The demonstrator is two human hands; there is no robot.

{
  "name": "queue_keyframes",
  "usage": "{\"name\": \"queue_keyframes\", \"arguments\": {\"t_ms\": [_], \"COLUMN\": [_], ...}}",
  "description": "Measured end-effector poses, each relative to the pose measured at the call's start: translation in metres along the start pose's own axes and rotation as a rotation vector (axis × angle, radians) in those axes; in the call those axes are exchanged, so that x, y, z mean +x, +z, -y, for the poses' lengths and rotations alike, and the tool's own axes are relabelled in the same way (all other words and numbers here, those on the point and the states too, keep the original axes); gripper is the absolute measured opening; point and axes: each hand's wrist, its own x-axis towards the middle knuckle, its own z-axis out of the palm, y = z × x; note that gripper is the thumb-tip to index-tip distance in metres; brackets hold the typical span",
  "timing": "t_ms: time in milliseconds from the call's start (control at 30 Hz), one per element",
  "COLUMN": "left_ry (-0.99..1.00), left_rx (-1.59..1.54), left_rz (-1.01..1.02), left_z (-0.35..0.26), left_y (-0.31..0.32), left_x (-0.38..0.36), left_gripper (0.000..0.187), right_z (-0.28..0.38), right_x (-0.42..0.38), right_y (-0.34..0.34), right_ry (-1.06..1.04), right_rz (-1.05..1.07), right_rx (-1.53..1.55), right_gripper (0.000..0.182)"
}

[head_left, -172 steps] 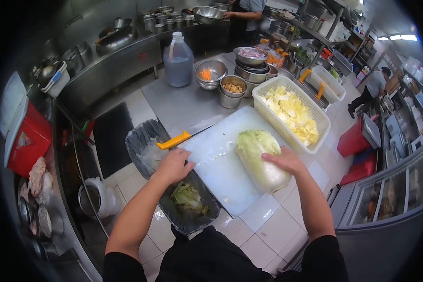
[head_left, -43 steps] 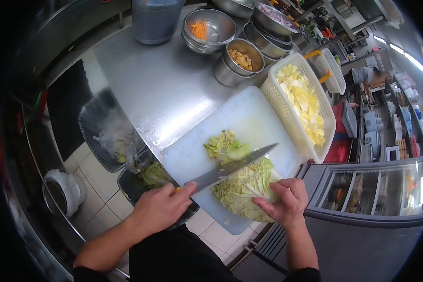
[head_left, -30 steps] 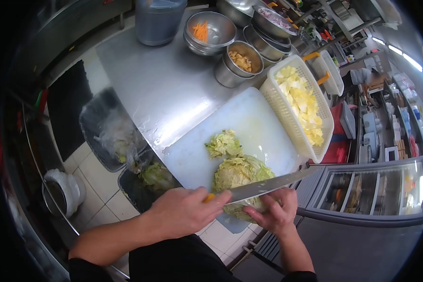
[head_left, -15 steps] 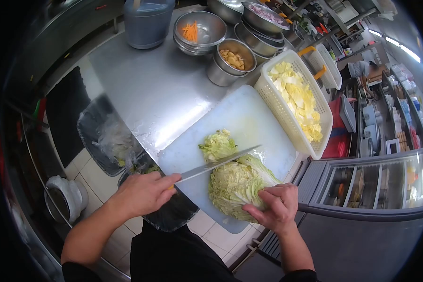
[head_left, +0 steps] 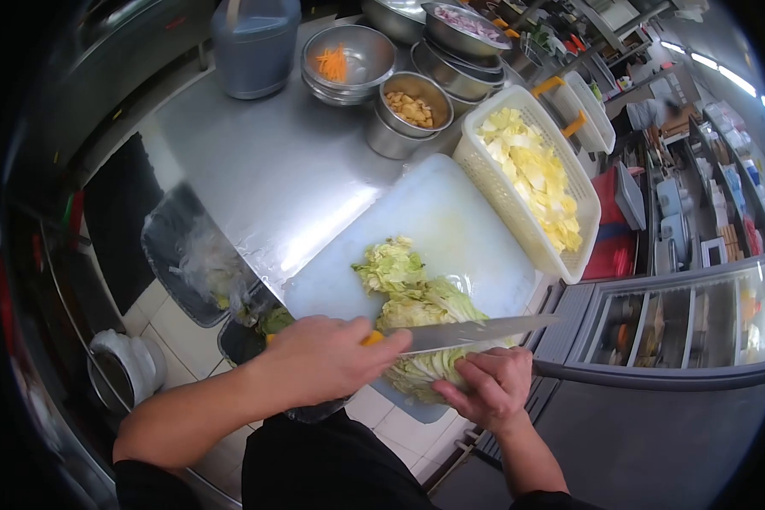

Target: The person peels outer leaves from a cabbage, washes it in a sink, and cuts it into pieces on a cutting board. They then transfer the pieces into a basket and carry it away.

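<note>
My left hand (head_left: 336, 357) is closed around the yellow handle of a long kitchen knife (head_left: 476, 331). The blade points right and passes across a head of napa cabbage (head_left: 429, 304), hiding part of it. Fingers curled, my right hand (head_left: 489, 384) grips the near right end of the head, just below the blade. A cut-off leafy end piece (head_left: 388, 264) lies beyond the head on the white cutting board (head_left: 438, 195).
Cut yellow-white cabbage leaves fill a cream basket (head_left: 586, 229) along the board's right edge. Metal bowls with carrot strips (head_left: 332, 64) and brown chunks (head_left: 410, 109) stand on the steel table (head_left: 229, 153). A lined bin (head_left: 200, 255) is at left; a glass-topped fridge (head_left: 671, 327) at right.
My left hand has carried the knife right and nearer to me, from the gap by the end piece to across the head. My right hand keeps its hold on the cabbage.
</note>
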Motion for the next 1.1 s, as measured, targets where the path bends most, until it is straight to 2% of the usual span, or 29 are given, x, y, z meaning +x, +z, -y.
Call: {"name": "queue_keyframes", "arguments": {"t_ms": [100,167,267,300,367,467,500,633,833,967,1100], "left_ry": [-0.071,-0.152,-0.289,-0.340,-0.365,-0.334,-0.315,-0.139,0.017,-0.087,-0.214], "left_rx": [0.058,-0.016,-0.044,-0.041,-0.045,-0.098,-0.125,-0.096,-0.045,0.008,0.013], "left_rz": [0.042,0.043,0.132,0.174,0.159,0.068,0.027,0.051,0.090,0.302,0.450], "left_z": [0.020,0.037,0.053,0.054,0.054,0.044,0.037,0.018,0.013,0.030,0.066], "left_y": [0.000,0.005,0.000,-0.003,-0.009,-0.014,-0.015,-0.022,-0.019,-0.041,-0.055], "left_x": [-0.026,-0.047,-0.062,-0.065,-0.067,-0.065,-0.061,-0.032,0.007,0.000,-0.024], "left_gripper": [0.040,0.037,0.034,0.033,0.033,0.032,0.032,0.031,0.026,0.025,0.025], "right_z": [-0.004,-0.006,-0.012,-0.008,0.005,0.011,0.014,0.026,0.032,0.034,0.038], "right_x": [0.002,0.004,0.001,0.008,0.022,0.012,0.010,0.002,0.000,-0.002,-0.006], "right_y": [-0.001,-0.002,-0.002,-0.002,-0.007,-0.001,-0.001,0.001,0.002,0.002,0.003], "right_ry": [0.011,0.000,0.040,0.111,0.259,0.279,0.267,0.226,0.214,0.232,0.225], "right_rz": [-0.007,0.001,0.049,0.081,0.146,0.364,0.350,0.296,0.263,0.241,0.246], "right_rx": [0.027,0.044,0.097,0.023,-0.129,-0.111,-0.118,-0.160,-0.206,-0.208,-0.240], "right_gripper": [0.036,0.040,0.059,0.066,0.079,0.095,0.095,0.093,0.094,0.082,0.092]}}
